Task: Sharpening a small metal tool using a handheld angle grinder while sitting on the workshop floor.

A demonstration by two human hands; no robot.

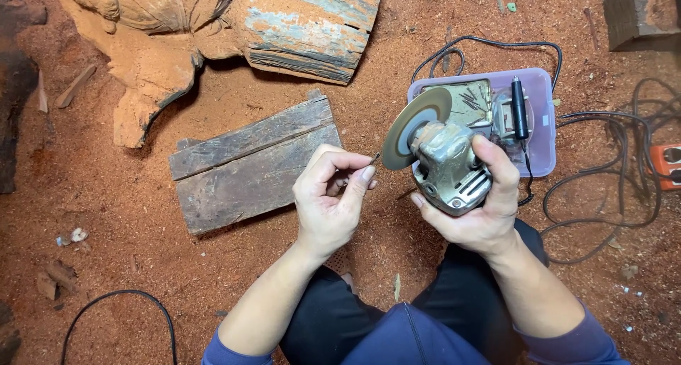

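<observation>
Left hand [328,202] pinching small bit [374,156] at disc edge [415,127], right hand [482,209] gripping grinder [448,168]

Grinder: the worn grey metal angle grinder [448,168] in your right hand [482,209] looks dull, scuffed and dusty.
Disc: its round greyish disc [417,126] looks matt and finely gritty.
Bit: the thin dark metal bit [374,156] pinched in your left hand [328,202] is too small to judge.
Plank: the grey weathered wooden plank [255,165] beside you is rough and cracked.
Box: the translucent lilac plastic box [540,134] looks smooth, slightly glossy.
Carving: the reddish carved wood block [149,53] is matt, dust-coated.
Ground: red sawdust [128,216], loose and grainy.
</observation>
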